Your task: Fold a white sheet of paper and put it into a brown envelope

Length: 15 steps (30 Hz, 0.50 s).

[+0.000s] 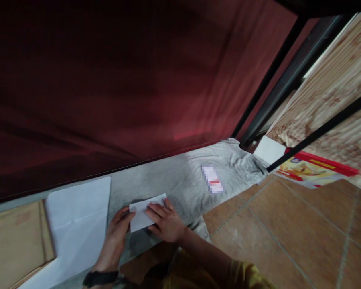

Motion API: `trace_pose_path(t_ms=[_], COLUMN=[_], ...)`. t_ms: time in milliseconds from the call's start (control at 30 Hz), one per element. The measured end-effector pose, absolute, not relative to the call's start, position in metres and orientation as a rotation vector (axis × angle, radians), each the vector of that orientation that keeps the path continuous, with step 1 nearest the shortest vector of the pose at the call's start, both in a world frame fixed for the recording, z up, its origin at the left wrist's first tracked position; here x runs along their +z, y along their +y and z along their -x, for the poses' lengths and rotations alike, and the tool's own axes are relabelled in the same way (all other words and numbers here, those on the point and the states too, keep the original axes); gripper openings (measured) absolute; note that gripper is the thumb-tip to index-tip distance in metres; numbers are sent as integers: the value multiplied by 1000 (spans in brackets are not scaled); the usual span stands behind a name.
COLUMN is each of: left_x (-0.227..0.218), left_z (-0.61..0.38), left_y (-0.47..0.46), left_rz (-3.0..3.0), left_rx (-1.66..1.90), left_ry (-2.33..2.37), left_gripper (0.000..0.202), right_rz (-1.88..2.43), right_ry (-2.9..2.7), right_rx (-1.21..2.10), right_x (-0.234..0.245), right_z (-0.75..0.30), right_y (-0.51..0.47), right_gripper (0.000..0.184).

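Take the large white sheet (78,224) as your landmark. The small white paper (138,218) is just to its right, over the grey cloth (168,176); whether it rests there or is slightly lifted, you can't tell from this view. Your left hand (117,228), the one nearer the sheet, has its grip on the paper's left end, thumb above. Your right hand (168,224), farther right of the sheet, has no closed grip: it lies spread over the paper's other half, though how hard it presses is unclear.

Watch for skewing. If your right palm pushes sideways while your left pinch stays fixed, the paper could buckle or take a crooked crease. The soft, rumpled cloth may give underneath, leaving any crease weak. Swing your left elbow or wrist outward and you could drag the large sheet, and with it the brown paper (15,241) overlapping its left part. The blurred-out strip (212,178), well to the sheet's right, could slide if you tug the cloth.
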<state>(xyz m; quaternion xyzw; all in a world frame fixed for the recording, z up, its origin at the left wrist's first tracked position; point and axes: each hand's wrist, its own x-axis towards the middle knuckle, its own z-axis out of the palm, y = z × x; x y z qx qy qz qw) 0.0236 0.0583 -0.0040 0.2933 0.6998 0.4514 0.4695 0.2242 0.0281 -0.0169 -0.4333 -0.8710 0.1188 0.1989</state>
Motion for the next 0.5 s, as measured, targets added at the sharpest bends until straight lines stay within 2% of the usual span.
trace_pose_path(t_ms=[100, 300, 500], left_x=[7, 27, 29], left_z=[-21, -16, -17], left_y=[56, 44, 29], left_rz=[-586, -710, -837], left_rx=[1119, 1144, 981], left_ry=[1595, 1429, 1536], left_gripper=[52, 56, 62], right_rz=[1271, 1276, 1297], right_ry=[-2367, -2301, -2319], right_rx=[366, 507, 853], right_x=[-1, 33, 29], right_z=[-227, -236, -243], right_y=[33, 48, 75], right_gripper=[40, 26, 16])
